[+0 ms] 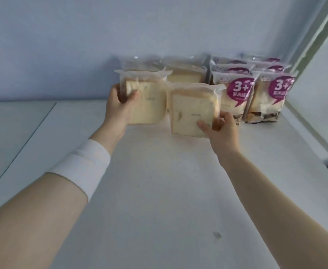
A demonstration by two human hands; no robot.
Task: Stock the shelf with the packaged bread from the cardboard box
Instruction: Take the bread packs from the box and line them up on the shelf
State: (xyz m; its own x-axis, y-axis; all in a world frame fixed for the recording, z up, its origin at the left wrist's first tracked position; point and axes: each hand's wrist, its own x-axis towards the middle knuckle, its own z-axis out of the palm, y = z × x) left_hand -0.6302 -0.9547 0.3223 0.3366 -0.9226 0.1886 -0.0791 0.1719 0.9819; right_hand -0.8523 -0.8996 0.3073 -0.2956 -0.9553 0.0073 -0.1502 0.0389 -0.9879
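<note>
Two clear-wrapped pale bread packs, upright

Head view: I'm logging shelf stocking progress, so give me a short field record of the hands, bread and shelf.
left hand: grips a clear-wrapped pack of white sliced bread by its left edge
right hand: holds a second clear-wrapped white bread pack at its lower right corner
already stocked: purple-labelled bread packs at the right; clear bread packs behind the held ones
surface: white shelf board
cardboard box: not in view
</note>
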